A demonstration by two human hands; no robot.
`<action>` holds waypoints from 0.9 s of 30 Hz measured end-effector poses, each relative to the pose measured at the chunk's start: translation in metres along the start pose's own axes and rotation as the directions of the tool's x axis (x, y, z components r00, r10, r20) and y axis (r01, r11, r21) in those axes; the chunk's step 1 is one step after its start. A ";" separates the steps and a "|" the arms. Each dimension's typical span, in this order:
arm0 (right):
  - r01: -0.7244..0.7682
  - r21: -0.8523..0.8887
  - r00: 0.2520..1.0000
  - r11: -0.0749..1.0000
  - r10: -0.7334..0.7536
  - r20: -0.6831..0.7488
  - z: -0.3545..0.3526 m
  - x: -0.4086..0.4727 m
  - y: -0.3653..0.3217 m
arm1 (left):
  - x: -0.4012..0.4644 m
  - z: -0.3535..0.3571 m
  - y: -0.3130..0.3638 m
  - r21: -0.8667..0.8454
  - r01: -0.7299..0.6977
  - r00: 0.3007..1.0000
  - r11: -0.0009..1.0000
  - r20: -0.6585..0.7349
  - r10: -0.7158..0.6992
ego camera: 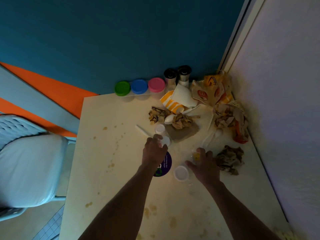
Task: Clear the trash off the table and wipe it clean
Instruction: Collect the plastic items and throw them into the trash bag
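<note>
On the table (110, 170), left hand (154, 151) is gripping a light, crushable cup (165, 141) by its side; right hand (205, 164) is pinching a small sachet (196, 155)

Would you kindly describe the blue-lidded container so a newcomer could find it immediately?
Look at the table's far edge, against the teal wall. Three round-lidded containers stand there in a row, left of two dark-capped shakers. The blue-lidded container is the middle one, between green and pink.
</note>
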State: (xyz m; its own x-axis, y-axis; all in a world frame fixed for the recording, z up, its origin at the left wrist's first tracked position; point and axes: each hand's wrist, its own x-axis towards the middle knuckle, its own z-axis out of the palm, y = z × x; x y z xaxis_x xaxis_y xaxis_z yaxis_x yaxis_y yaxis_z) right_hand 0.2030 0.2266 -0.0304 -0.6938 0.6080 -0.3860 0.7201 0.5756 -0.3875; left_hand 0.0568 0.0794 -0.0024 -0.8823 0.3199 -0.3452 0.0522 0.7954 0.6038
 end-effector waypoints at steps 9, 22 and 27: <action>0.017 -0.041 0.997 0.999 -0.020 -0.073 0.009 0.012 -0.009 | 0.026 0.029 -0.004 0.372 -0.145 0.988 0.917 0.105 0.114; -0.091 0.131 0.992 0.987 0.079 0.097 -0.007 0.026 -0.016 | 0.021 0.009 -0.002 0.157 -0.099 0.994 0.983 -0.040 0.107; -0.013 0.089 0.995 0.996 0.004 0.102 -0.011 0.021 -0.016 | 0.032 0.000 0.008 0.115 -0.096 0.991 0.989 -0.084 0.106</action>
State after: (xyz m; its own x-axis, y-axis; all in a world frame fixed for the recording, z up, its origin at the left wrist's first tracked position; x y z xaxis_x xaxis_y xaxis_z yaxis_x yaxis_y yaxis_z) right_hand 0.1771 0.2356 -0.0232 -0.6887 0.5515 -0.4707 0.7250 0.5170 -0.4551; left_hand 0.0288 0.0964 -0.0084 -0.9080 0.3578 -0.2180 0.1899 0.8153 0.5471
